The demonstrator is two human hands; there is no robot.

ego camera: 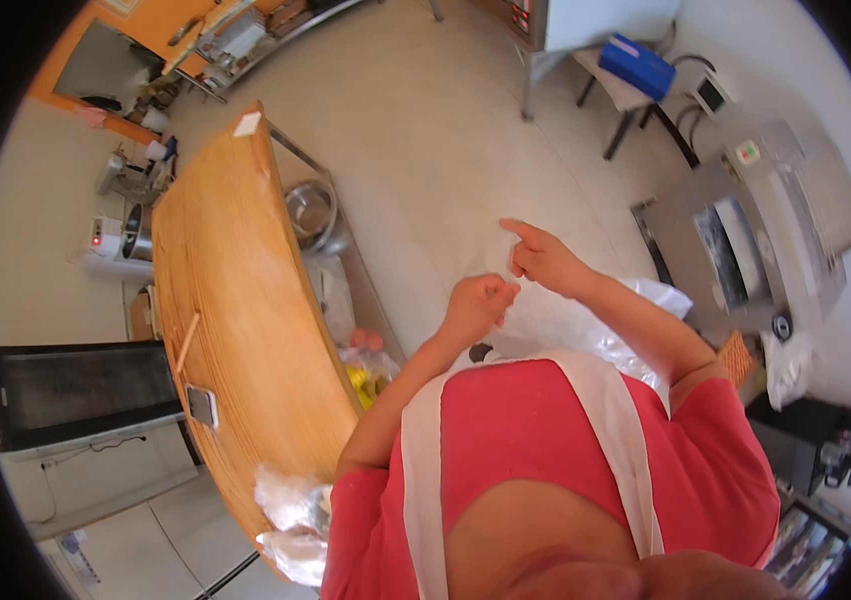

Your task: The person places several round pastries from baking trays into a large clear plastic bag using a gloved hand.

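My left hand (479, 306) is raised in front of my chest, its fingers curled in. Just to its right, my right hand (545, 259) has the index finger stretched out and the other fingers bent. No held thing shows in either hand, though the fingertips are partly hidden. Below and beyond the hands lies clear plastic sheeting or bags (571, 330). A wooden table (245, 262) stands at my left, apart from both hands. On it are a slim wooden rolling pin (188, 343), a phone (201, 406) and crumpled clear plastic (290, 502).
Metal bowls (310, 211) rest on the shelf under the table. A steel machine (748, 232) stands at the right, and a blue box (637, 66) sits on a stool (605, 86) behind it. Tiled floor (410, 150) lies between table and machine. Beyond the table is a mixer (121, 172).
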